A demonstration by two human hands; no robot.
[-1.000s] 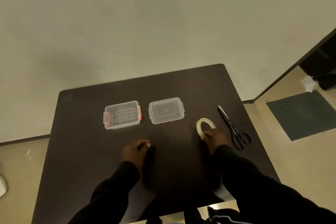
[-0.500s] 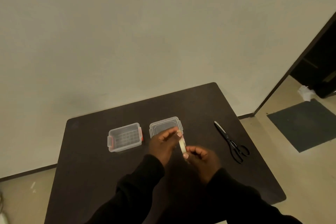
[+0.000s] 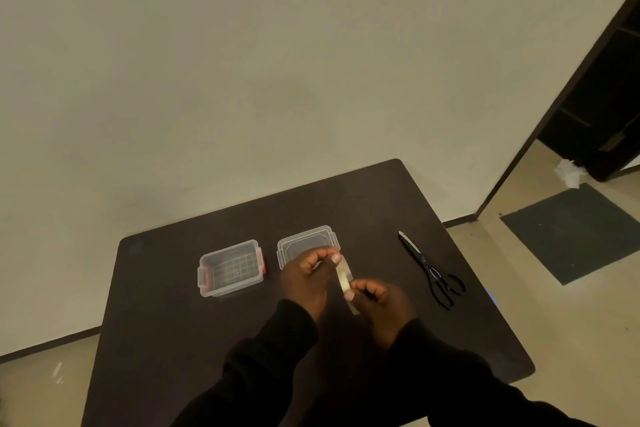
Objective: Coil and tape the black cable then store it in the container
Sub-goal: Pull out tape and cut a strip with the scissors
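Head view: left hand (image 3: 304, 276) and right hand (image 3: 375, 298) pinched tape roll (image 3: 344, 276) edge-on; light, stiff ring (cable unseen), best held by rim.

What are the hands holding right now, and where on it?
The tape roll, held edge-on between both hands: left hand pinches its upper rim, right hand its lower rim. No cable is visible.

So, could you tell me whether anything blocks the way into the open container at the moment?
Nothing visible does. The container stands open and looks empty; its lid lies apart to its right. Both hands, left and right, hold the tape roll nearer the person. The cable itself is not visible.
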